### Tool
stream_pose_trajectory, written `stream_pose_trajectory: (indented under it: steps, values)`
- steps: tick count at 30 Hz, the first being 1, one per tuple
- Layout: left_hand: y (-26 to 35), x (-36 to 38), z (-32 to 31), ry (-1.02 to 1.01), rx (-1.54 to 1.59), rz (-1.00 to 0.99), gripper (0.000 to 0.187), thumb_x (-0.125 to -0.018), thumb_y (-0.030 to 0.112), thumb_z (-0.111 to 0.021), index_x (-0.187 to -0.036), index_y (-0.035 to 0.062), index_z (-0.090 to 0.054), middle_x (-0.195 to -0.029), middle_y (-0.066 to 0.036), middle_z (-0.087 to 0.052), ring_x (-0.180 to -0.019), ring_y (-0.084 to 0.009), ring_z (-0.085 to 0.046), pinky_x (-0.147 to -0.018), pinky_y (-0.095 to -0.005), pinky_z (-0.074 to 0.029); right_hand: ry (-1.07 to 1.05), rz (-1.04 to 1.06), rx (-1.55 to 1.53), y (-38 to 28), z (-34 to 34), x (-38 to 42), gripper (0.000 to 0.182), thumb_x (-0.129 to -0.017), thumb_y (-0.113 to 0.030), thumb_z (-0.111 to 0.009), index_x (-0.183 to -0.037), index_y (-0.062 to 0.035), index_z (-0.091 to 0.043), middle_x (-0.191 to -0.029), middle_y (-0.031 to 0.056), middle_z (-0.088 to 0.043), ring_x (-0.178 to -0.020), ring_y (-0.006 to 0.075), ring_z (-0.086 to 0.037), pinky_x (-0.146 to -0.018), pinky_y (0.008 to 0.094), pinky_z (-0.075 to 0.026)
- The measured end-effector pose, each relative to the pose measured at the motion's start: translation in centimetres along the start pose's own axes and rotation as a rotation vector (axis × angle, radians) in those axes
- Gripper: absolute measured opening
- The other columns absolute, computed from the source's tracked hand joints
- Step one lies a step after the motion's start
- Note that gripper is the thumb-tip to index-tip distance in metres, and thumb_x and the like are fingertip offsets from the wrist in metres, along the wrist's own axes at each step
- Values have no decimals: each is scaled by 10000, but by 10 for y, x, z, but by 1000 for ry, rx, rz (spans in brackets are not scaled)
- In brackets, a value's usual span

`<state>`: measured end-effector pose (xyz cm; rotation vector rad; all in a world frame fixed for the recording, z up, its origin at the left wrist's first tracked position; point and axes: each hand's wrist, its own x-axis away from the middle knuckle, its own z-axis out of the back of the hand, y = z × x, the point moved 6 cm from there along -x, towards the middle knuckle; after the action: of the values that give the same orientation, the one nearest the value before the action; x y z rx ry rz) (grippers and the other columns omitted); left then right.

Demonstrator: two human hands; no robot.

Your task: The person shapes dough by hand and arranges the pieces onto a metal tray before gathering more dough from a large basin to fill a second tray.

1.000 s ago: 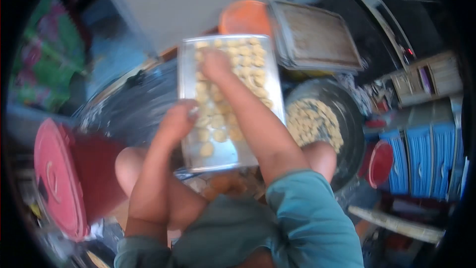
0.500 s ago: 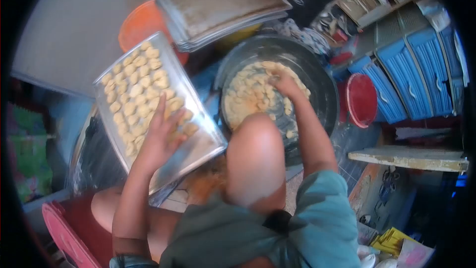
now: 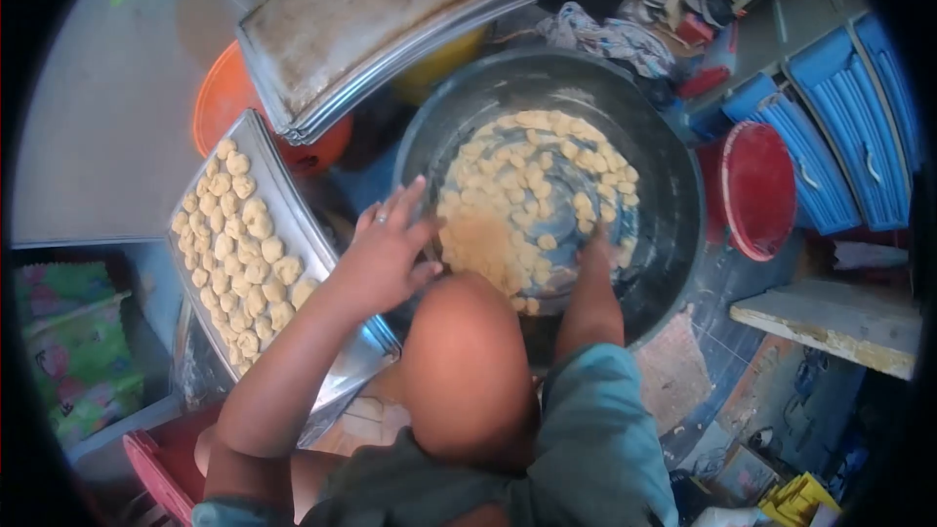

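A large dark metal bowl (image 3: 669, 185) holds several small pale dough pieces (image 3: 532, 195). My right hand (image 3: 597, 252) is down inside it at the near edge of the pile, fingers among the pieces; its grip is hidden. My left hand (image 3: 386, 254) hovers with fingers spread at the bowl's left rim and holds nothing. To the left, a tilted metal tray (image 3: 359, 356) carries rows of shaped dough pieces (image 3: 239, 234). My bare knee (image 3: 468, 371) sits between my arms, in front of the bowl.
A stack of empty baking trays (image 3: 381, 10) rests behind the bowl over an orange basin (image 3: 220, 98). A red lid (image 3: 761, 190) and blue plastic drawers (image 3: 844, 127) stand at right. A wooden plank (image 3: 830, 327) lies at lower right and a red stool (image 3: 156, 478) at lower left.
My left hand has left the tray and moved right to the bowl's rim. My right hand has drawn back to the near side of the dough pile. The view has swung right.
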<state>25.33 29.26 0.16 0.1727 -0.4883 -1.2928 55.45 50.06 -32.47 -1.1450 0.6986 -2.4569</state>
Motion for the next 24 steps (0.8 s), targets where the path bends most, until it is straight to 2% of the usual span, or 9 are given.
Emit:
stream_pose_trajectory:
  steps: [7, 9, 10, 12, 13, 19, 22, 23, 24]
  values:
    - [-18, 15, -4, 10, 95, 58, 503, -788, 217, -706, -1256, 122, -549, -1484, -187, -291, -1290, -396, -382, -1030, -488, -313, -142, 888, 1301, -42, -105, -12, 687, -739, -460, -702, -1313, -152, -484, -1364, 152, -393, -1235, 392, -402, -969, 521, -381]
    - [-21, 17, -7, 133, 151, -3, 434, -797, 211, -685, -1203, 101, -575, -1399, -181, -407, -1249, -358, -432, -986, -476, -340, -238, 1012, 1144, -26, -94, -13, 545, -770, -435, -659, -1209, -124, -576, -1317, 127, -464, -1236, 330, -414, -966, 487, -394]
    - [-19, 20, -6, 196, 194, -21, 399, -796, 215, -675, -1163, 83, -591, -1352, -175, -462, -1221, -338, -463, -957, -469, -355, -262, 1598, 1115, 4, -108, -49, 434, -742, -355, -688, -1086, -93, -643, -1157, 133, -587, -1119, 283, -521, -904, 437, -445]
    - [-12, 30, -8, 327, 297, -34, 344, -799, 222, -655, -1108, 76, -608, -1269, -156, -528, -1154, -323, -507, -918, -449, -375, -766, 1215, 532, 42, -133, -157, 306, -725, -135, -712, -1014, -55, -650, -888, 97, -650, -719, 226, -621, -630, 352, -502]
    - [-4, 38, -7, 369, 335, -54, 322, -806, 222, -642, -1092, 78, -610, -1253, -150, -536, -1130, -321, -516, -916, -443, -383, -817, 646, 415, 0, -78, -55, 268, -757, -72, -674, -1020, -41, -638, -874, 91, -641, -702, 196, -610, -581, 328, -491]
    - [44, 87, -19, 490, 478, -143, 234, -866, 215, -596, -1043, 63, -605, -1184, -124, -563, -1098, -316, -523, -927, -422, -393, -1444, 1631, 906, 42, -11, -2, 269, -776, -118, -664, -1025, -37, -601, -842, 113, -650, -713, 195, -650, -564, 318, -496]
    - [61, 112, -17, 499, 483, -183, 192, -877, 195, -574, -1016, 70, -616, -1148, -114, -573, -1082, -305, -531, -933, -422, -398, -1400, 1829, 665, 32, 38, 65, 219, -771, -61, -646, -979, -58, -578, -878, 128, -634, -643, 176, -634, -486, 274, -468]
    - [62, 121, -16, 522, 531, -175, 193, -880, 194, -575, -1023, 72, -616, -1146, -115, -571, -1071, -311, -535, -928, -428, -409, -1399, 1844, 660, 1, 59, 104, 219, -771, -61, -646, -979, -58, -578, -878, 128, -634, -643, 176, -634, -486, 274, -468]
    - [63, 131, -15, 541, 580, -165, 193, -883, 193, -577, -1030, 74, -616, -1144, -117, -570, -1060, -316, -538, -922, -434, -420, -1228, 1321, 807, -26, 78, 111, 209, -766, -48, -639, -962, -56, -566, -879, 121, -619, -606, 173, -612, -472, 273, -458]
